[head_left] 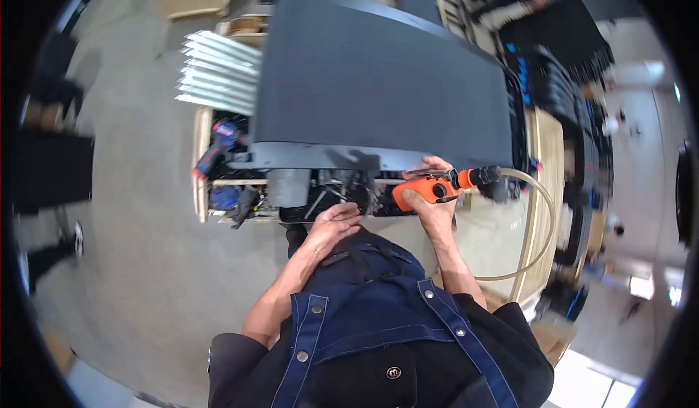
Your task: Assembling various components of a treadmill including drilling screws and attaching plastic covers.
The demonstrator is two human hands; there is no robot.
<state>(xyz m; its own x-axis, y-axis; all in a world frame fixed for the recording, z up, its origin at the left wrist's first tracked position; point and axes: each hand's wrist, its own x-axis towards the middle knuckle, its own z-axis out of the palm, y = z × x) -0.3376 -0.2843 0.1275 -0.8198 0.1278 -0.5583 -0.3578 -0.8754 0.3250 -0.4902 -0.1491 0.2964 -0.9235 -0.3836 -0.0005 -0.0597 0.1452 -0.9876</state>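
Observation:
My right hand (pixel 435 211) is closed around an orange hand tool with a hose (pixel 411 192), held flat just in front of the panel's near edge. A black fitting (pixel 483 176) joins the tool to a pale hose (pixel 551 222), which loops down the right side. My left hand (pixel 335 226) is in front of my waist, fingers loosely stretched, with nothing seen in it. Beyond both hands lies a large dark grey panel (pixel 378 80) with a folded near edge. Small parts in the dark tray by my left hand are too blurred to name.
White metal strips (pixel 222 73) stick out left of the panel. Below them a wooden box (pixel 201 146) holds a cordless power tool (pixel 213 151) and dark gloves (pixel 244 206). Wooden boards (pixel 545 189) and stacked black parts (pixel 561 88) stand to the right.

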